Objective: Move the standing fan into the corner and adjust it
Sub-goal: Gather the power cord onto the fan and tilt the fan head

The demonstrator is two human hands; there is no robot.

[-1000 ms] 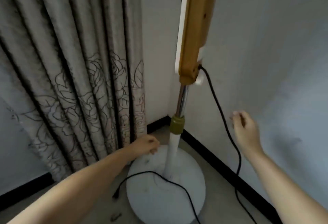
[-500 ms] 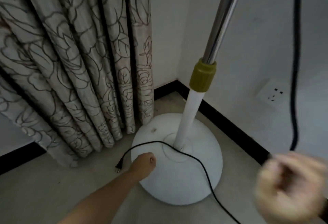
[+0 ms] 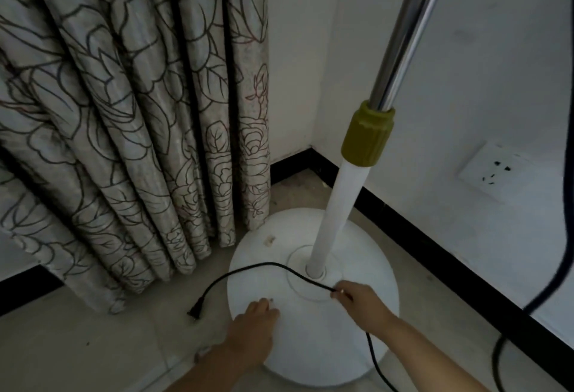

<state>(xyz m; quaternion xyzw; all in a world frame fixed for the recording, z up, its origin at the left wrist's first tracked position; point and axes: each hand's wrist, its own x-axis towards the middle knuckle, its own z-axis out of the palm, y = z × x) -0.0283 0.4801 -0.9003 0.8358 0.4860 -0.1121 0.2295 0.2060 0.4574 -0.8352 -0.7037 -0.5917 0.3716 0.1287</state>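
Observation:
The standing fan is in the room's corner; only its lower part shows. Its round white base [image 3: 366, 270] sits on the floor, with a white tube [image 3: 338, 211], a yellow-green collar [image 3: 368, 137] and a chrome pole [image 3: 407, 28] rising from it. The fan head is out of view. A black power cord [image 3: 264, 267] lies across the base, its plug [image 3: 195, 312] on the floor to the left. My right hand [image 3: 362, 304] pinches the cord on the base, just in front of the tube. My left hand [image 3: 253, 328] rests on the base's front-left edge, fingers curled.
A patterned curtain [image 3: 130, 112] hangs at the left, touching the floor beside the base. A wall socket [image 3: 494, 171] is low on the right wall. Another stretch of the black cord [image 3: 565, 211] hangs at the right edge. Black skirting [image 3: 435, 239] runs along both walls.
The view has dropped closer to the base. My right hand came down from beside the hanging cord and took hold of the cord on the base. My left hand shifted to the base's front edge.

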